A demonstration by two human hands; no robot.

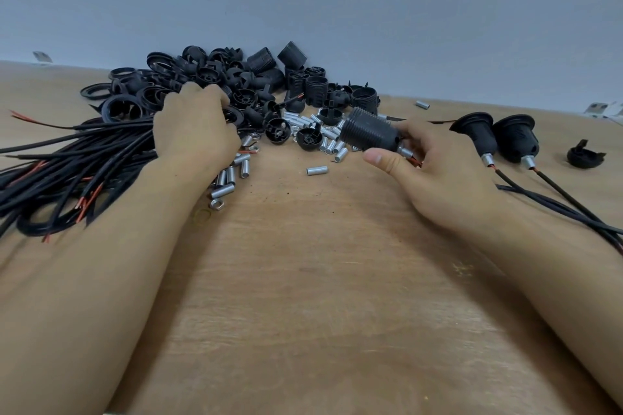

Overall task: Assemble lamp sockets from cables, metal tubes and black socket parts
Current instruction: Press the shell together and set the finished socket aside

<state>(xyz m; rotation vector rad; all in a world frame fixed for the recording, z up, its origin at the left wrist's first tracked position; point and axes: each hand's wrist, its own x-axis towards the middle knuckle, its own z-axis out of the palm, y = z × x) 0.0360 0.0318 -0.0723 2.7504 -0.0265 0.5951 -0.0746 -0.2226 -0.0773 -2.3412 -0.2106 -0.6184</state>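
Gripping threaded socket [369, 131], right hand [435, 172].

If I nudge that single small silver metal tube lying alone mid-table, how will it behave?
The small silver metal tube would probably roll: it is a smooth cylinder lying on its side on the flat wooden table. It likely feels stiff and light, being short and hollow-looking. Its smooth surface may slip in fingers.

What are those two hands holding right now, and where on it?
The right hand holds a black threaded socket by its narrow end, near the metal tube. The left hand reaches into the parts pile; whether it grips anything cannot be told.
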